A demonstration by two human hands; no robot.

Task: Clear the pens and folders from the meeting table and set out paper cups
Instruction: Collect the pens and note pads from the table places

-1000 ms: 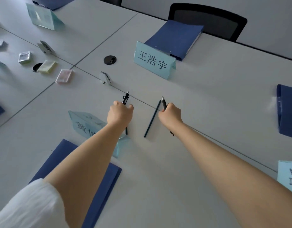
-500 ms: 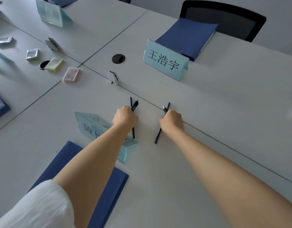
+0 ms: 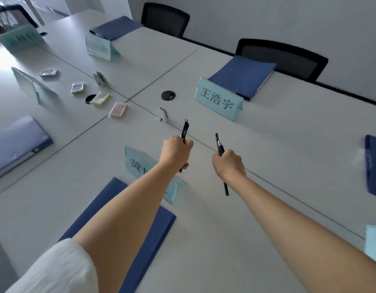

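My left hand (image 3: 176, 152) is closed in a fist around black pens (image 3: 184, 130) that stick up above the knuckles. My right hand (image 3: 227, 163) grips other dark pens (image 3: 219, 143), which show above the fist and below it. Both fists hover over the white meeting table (image 3: 278, 149). A blue folder (image 3: 128, 225) lies under my left forearm. Another blue folder (image 3: 242, 75) lies at the far seat. More blue folders sit at the right edge (image 3: 375, 168), at the left (image 3: 17, 142) and at the far end (image 3: 115, 27). No paper cups are in view.
Pale green name cards stand at the far seat (image 3: 217, 99), under my left arm (image 3: 138, 161), and at the left (image 3: 30, 85). Small wrapped packets (image 3: 119, 109) and cable grommets (image 3: 168, 95) lie along the table's middle. Black chairs (image 3: 282, 58) line the far side.
Both hands have lifted the pens off the table and stand them more upright. The view has tilted up, showing more of the far table and chairs.
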